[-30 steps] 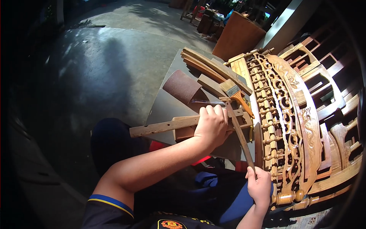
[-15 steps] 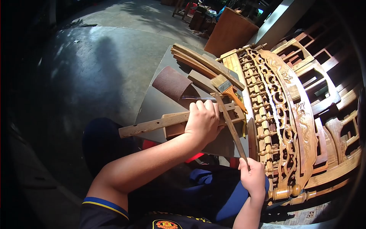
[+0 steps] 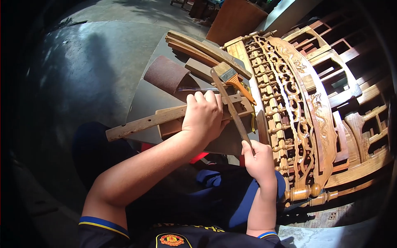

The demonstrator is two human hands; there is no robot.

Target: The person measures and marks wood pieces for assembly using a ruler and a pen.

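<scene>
My left hand (image 3: 204, 115) is closed over a long wooden strip (image 3: 144, 123) with small holes in it, pressing it down on a wooden block (image 3: 165, 129). The strip's far left end juts out past the block. In my right hand (image 3: 260, 162) is the near end of a long, thin, flat file (image 3: 234, 112), thumb along its top. The file slants away from me and crosses the strip just right of my left fingers. My left fingertips are hidden under the strip. Beyond them lies a brush (image 3: 235, 80) with an orange handle.
On the grey board (image 3: 140, 99) rest curled brown sandpaper (image 3: 165, 74), a clear pen-like stick (image 3: 196, 89) and stacked wooden lengths (image 3: 198, 51). A carved wooden panel (image 3: 316, 124) with turned spindles stands close on the right, with more furniture frames (image 3: 339, 78) behind it.
My right hand has pushed the file forward, away from me, across the strip. My left hand keeps its hold on the strip. The whole view has shifted, so everything sits further up and left.
</scene>
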